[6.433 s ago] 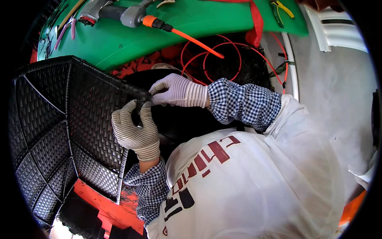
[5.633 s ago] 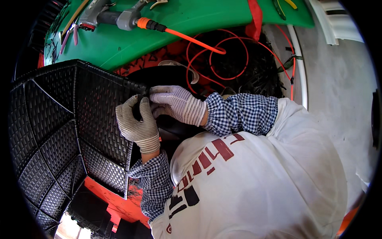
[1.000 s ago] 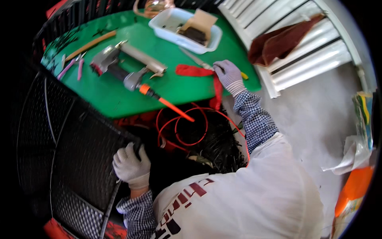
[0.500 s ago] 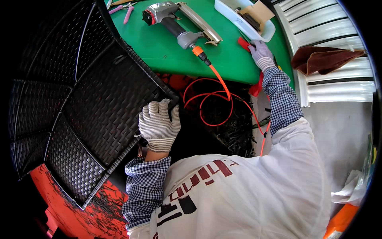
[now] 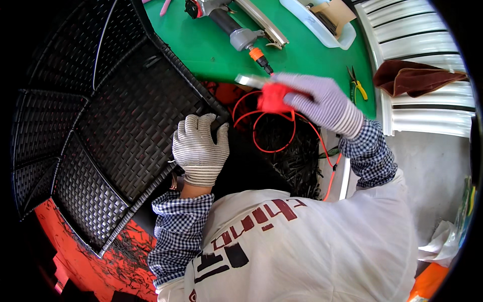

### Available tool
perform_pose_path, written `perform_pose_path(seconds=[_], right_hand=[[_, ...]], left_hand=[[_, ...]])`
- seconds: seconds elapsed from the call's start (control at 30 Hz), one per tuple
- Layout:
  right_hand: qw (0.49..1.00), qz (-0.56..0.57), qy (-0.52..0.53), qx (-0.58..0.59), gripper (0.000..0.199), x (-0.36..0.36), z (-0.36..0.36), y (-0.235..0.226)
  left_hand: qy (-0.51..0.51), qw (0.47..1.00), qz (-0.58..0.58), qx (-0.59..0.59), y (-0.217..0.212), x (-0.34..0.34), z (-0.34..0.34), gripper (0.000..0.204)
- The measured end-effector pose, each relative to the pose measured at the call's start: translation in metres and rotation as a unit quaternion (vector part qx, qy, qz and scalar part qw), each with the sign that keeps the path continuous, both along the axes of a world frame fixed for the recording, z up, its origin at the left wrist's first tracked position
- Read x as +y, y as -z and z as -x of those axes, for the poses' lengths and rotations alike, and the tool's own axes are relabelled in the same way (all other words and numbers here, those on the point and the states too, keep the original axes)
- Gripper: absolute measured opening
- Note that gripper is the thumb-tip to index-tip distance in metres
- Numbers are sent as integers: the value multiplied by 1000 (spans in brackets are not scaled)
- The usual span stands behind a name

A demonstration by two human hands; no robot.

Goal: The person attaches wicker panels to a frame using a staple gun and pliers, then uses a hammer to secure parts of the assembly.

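A large black woven wicker furniture piece, seemingly a chair, leans at the left. My left hand, in a striped glove, grips its near edge, with fingers over the weave and the thumb apart. Gloved in the same way, my right hand is closed on a red-handled tool with a flat silvery end, held beside the chair's corner. Motion blurs the tool, so its exact kind does not show.
On the green table lie a nail gun with an orange hose, a pale blue tray and yellow-handled pliers. A brown cloth drapes over white slats. Black scraps litter the red floor covering.
My right hand has come from beside the tray towards me and to the left, bringing the red-handled tool. The left hand keeps its hold on the chair's edge. The view has shifted slightly.
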State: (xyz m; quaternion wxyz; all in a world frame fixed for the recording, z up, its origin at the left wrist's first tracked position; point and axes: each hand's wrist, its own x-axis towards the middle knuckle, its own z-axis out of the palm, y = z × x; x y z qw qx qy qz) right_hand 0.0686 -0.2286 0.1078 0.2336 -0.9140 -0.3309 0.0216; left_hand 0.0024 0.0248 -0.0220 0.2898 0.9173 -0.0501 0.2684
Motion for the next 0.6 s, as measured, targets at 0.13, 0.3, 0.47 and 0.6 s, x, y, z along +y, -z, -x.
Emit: perform_pose_path(seconds=[0.13,0.3,0.47,0.6], right_hand=[[979,185,-42,77,42,34,12,-12],[961,262,-78,50,39,40,8,-16],[967,226,-117,-8,40,42,3,-12],[941,303,-151,-16,45,50,-1,-20]], left_hand=[[-5,1000,7,5,0,1,2,27],[3,1000,2,0,0,1,0,26],[4,1000,6,-4,0,1,0,26],[8,1000,3,-4,2,0,0,26]])
